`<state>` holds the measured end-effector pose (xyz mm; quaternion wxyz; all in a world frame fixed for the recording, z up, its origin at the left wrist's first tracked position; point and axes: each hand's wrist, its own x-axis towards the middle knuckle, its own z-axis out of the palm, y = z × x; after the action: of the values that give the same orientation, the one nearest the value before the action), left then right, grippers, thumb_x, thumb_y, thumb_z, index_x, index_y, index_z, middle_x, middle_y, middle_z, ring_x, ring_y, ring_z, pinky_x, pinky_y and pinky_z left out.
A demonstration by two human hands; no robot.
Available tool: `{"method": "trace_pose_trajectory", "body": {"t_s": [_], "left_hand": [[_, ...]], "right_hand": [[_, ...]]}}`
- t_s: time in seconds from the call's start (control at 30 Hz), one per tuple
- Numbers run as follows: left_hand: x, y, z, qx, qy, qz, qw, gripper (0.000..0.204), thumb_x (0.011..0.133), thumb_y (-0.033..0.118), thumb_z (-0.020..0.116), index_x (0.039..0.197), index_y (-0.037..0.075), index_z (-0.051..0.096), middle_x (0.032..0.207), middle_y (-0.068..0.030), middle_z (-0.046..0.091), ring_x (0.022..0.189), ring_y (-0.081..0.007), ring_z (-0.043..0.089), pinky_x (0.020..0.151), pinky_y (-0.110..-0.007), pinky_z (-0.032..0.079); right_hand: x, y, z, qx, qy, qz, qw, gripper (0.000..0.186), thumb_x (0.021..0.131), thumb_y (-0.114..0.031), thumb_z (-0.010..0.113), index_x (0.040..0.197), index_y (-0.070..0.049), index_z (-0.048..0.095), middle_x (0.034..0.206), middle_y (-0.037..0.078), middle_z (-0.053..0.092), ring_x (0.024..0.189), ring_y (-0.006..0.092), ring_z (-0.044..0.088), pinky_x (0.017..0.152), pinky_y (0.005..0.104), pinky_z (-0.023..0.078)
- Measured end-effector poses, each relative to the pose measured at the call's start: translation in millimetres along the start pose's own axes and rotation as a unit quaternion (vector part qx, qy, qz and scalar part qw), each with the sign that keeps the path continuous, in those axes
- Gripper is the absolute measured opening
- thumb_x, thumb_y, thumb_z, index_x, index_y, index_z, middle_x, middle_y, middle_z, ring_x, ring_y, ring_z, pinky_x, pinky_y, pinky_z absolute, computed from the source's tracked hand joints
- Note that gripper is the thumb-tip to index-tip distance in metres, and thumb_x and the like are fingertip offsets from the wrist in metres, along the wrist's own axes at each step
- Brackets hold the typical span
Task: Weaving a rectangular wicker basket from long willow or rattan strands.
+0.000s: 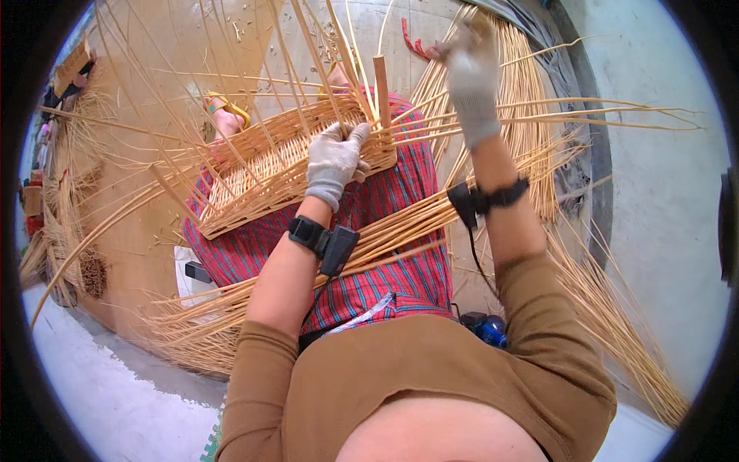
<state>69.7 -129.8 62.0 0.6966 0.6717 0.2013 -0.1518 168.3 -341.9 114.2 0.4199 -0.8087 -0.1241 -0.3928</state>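
A rectangular wicker basket (269,154), half woven, rests on my lap over a red plaid apron (419,196). Long upright willow rods rise from its sides, and thicker stakes stand at its corners, such as a wooden stake (382,91) near the right end. My left hand (336,158), in a pale work glove, closes with thumb and fingers on the near rim's weaving rods by the right corner. Out to the right, my gloved right hand (473,81) is raised above a pile of rods; motion smears its fingers, so whether it holds anything is hidden.
A bundle of loose willow rods (408,227) lies across my lap beneath my forearms. Another large rod pile (517,100) spreads on the floor at right, against a pale wall (654,192). Dry brush (73,192) heaps at left. Rod ends stick far out from the basket.
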Motion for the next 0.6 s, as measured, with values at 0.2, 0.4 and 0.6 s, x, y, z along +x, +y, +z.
{"method": "trace_pose_trajectory", "body": {"t_s": [0.2, 0.4, 0.6], "left_hand": [[-10.8, 6.6, -5.2, 0.045, -0.1, 0.053, 0.993, 0.023, 0.102, 0.018, 0.058, 0.118, 0.003, 0.063, 0.09, -0.0072, 0.068, 0.051, -0.0095, 0.062, 0.04, -0.023, 0.05], [-30.5, 10.7, 14.6, 0.419, 0.155, 0.555, 0.701, 0.07, 0.082, 0.02, 0.08, 0.144, 0.006, 0.048, 0.118, -0.011, 0.065, 0.106, -0.0278, 0.067, 0.097, -0.045, 0.053], [-6.3, -24.7, 22.0, 0.511, 0.024, 0.472, 0.718, 0.115, 0.066, 0.026, 0.089, 0.16, 0.012, 0.024, 0.129, -0.014, 0.061, 0.12, -0.0328, 0.059, 0.104, -0.047, 0.045]], "right_hand": [[-55.4, 68.7, -24.0, 0.259, 0.051, 0.194, 0.945, 0.017, 0.109, -0.015, 0.041, 0.123, -0.011, 0.05, 0.071, 0.002, 0.051, 0.062, 0.0128, 0.051, 0.074, 0.0365, 0.056], [-53.6, 73.9, -29.5, 0.277, 0.002, 0.229, 0.933, 0.017, 0.109, -0.015, 0.043, 0.123, -0.011, 0.051, 0.067, -0.001, 0.05, 0.057, 0.0112, 0.052, 0.09, 0.0419, 0.058], [-59.5, 81.5, -14.6, 0.135, -0.01, 0.389, 0.911, 0.021, 0.108, -0.018, 0.045, 0.127, -0.013, 0.052, 0.063, -0.002, 0.049, 0.055, 0.0113, 0.054, 0.068, 0.037, 0.063]]}}
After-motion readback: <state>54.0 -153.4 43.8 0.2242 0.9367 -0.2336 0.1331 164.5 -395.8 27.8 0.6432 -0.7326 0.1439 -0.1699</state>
